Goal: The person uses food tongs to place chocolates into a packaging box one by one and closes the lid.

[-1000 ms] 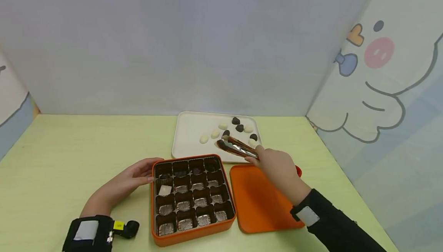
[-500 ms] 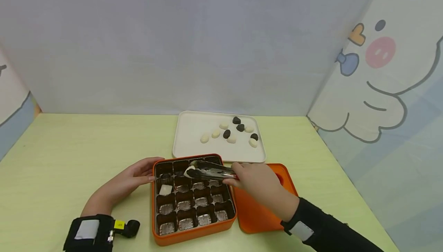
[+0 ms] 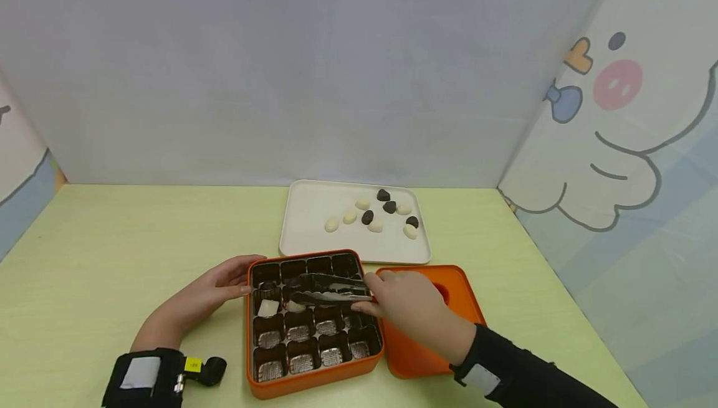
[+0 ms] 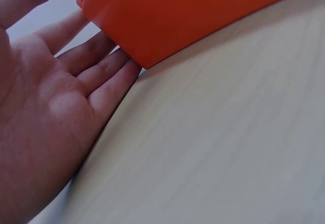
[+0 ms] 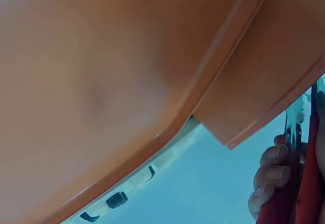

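My left hand [image 3: 215,293] lies against the left side of the orange box [image 3: 314,380], its fingers extended along the wall; in the left wrist view those fingers [image 4: 109,82] touch the box's lower corner. My right hand [image 3: 415,314] grips tongs [image 3: 331,299] over the box's second row; their red handles [image 5: 310,188] show in the right wrist view. The tong tips stand apart above a white candy-like piece [image 3: 295,306] in the second compartment of that row. Another white piece [image 3: 268,308] sits in the compartment to its left. Tongs partly cover the upper compartments.
A white tray [image 3: 305,243] at the back carries several white and dark pieces [image 3: 367,217]. An orange lid [image 3: 415,358] lies right of the box, partly under my right forearm. A grey wall [image 3: 280,71] rises behind the table [image 3: 157,233].
My right hand has brought the tongs from the tray left and toward me over the box, with a white piece. The piece now lies in a compartment, and the tips have spread. My left hand stays.
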`<state>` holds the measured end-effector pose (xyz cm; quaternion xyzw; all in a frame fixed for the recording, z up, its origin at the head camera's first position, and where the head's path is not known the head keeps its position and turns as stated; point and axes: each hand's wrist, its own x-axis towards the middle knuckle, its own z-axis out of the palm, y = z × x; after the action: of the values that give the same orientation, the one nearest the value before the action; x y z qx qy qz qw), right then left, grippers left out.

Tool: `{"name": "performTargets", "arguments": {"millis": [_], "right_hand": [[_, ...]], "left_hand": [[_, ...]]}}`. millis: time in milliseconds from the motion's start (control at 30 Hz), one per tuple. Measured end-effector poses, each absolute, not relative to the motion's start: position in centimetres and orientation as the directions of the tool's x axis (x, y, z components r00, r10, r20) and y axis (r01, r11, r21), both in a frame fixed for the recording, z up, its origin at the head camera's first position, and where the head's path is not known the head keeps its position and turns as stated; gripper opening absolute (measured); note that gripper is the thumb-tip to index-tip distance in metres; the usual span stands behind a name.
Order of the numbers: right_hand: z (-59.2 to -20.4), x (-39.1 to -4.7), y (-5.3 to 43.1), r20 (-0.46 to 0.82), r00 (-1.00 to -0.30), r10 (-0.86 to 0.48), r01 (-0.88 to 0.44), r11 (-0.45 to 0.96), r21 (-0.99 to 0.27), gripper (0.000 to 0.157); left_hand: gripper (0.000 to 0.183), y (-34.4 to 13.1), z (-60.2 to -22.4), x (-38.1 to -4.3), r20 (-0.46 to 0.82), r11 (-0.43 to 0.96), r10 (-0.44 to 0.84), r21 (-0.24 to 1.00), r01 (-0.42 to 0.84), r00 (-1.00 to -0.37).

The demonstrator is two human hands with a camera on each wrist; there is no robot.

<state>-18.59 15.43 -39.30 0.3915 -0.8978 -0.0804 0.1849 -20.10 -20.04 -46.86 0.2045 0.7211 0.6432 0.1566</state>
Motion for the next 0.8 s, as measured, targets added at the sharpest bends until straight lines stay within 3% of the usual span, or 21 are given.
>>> {"name": "performTargets", "arguments": {"millis": [300,500,667,800], "right_hand": [[-38.7,-21.4,17.7,0.325,-0.778,-0.537,-0.495,0.843,0.208,0.046],[-39.5,-23.9,19.5,0.192,-0.896,-0.400,-0.361,0.909,0.208,0.045],[-40.9,-25.6,20.0,0.058,-0.917,-0.394,-0.368,0.893,0.258,0.049],[-41.7,-26.9,19.9,0.055,-0.902,-0.429,-0.388,0.859,0.335,0.053]], "left_hand": [[0.046,-20.0,-46.4,-20.0,0.050,0.092,0.504,0.990,0.111,-0.862],[0.047,-20.1,-46.4,-19.9,0.033,0.100,0.489,0.991,0.094,-0.872],[0.047,-20.1,-46.3,-19.8,0.037,0.106,0.500,0.989,0.103,-0.865],[0.047,-20.0,-46.2,-19.6,0.028,0.114,0.496,0.989,0.097,-0.868]]}}
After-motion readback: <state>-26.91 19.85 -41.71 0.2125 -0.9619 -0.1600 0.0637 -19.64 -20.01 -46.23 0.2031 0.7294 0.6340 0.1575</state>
